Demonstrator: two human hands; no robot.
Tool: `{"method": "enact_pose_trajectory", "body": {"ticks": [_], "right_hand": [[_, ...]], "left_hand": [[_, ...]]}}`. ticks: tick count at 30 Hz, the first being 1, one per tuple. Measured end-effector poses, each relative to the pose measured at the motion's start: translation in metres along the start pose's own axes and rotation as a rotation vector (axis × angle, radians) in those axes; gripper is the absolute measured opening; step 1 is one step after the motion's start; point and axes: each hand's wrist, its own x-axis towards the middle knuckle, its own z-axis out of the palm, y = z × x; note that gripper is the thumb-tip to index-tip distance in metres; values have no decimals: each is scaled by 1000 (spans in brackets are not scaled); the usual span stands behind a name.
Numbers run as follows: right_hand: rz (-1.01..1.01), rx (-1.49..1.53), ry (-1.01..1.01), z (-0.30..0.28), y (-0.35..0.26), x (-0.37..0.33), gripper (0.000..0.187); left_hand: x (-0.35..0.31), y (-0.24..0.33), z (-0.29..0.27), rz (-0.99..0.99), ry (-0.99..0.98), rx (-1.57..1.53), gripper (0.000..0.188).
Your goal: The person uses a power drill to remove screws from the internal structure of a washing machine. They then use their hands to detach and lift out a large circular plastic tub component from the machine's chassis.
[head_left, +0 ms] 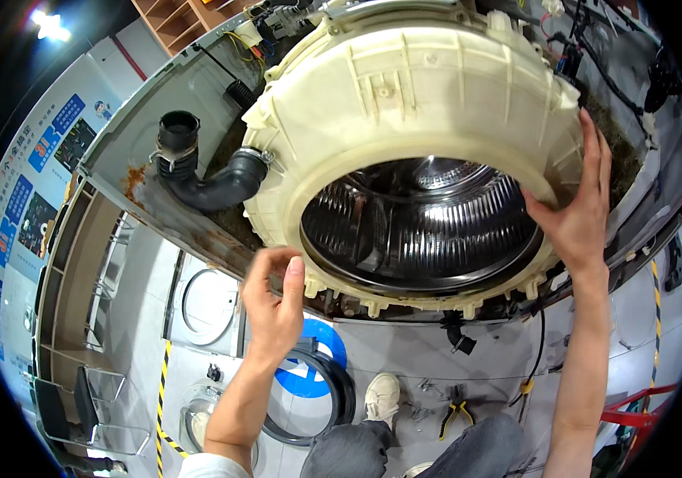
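In front of me is the cream plastic outer tub (444, 88) of a front-loading washing machine, its round mouth facing me. Inside it shows the shiny ribbed metal drum (437, 227). My right hand (576, 211) grips the tub's right side, thumb at the mouth's rim and fingers along the outer edge. By the tub's lower left edge is my left hand (276, 299), slightly blurred, its fingers bent and thumb apart, with nothing seen in it. A black rubber hose (217, 187) with metal clamps joins the tub's left side.
The grey cabinet (138, 135), rusty in places, surrounds the tub. On the floor lie a dark rubber ring (342, 390), yellow-black pliers (456, 410), loose screws, a white front panel (207, 307) and a round door (197, 418). A red metal frame (636, 410) stands at right.
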Motion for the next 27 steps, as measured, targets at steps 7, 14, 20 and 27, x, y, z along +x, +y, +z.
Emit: {"method": "enact_pose_trajectory", "body": {"ticks": [7,14,20,27], "right_hand": [[74,-114,-147,-14,-7,4,109],[338,-146,-285,-36,-44,11,102],[1488,667,108,-24,-104,5,48],[1940,1670,589,-3,-110,37,63]], "left_hand": [[25,15,18,-559,-516,-1017,67],[70,73,23,-1056,-146,-1764,82],[91,109,28,-1221,137,-1917,80],[103,124,28,-1327,216,-1901,72]]}}
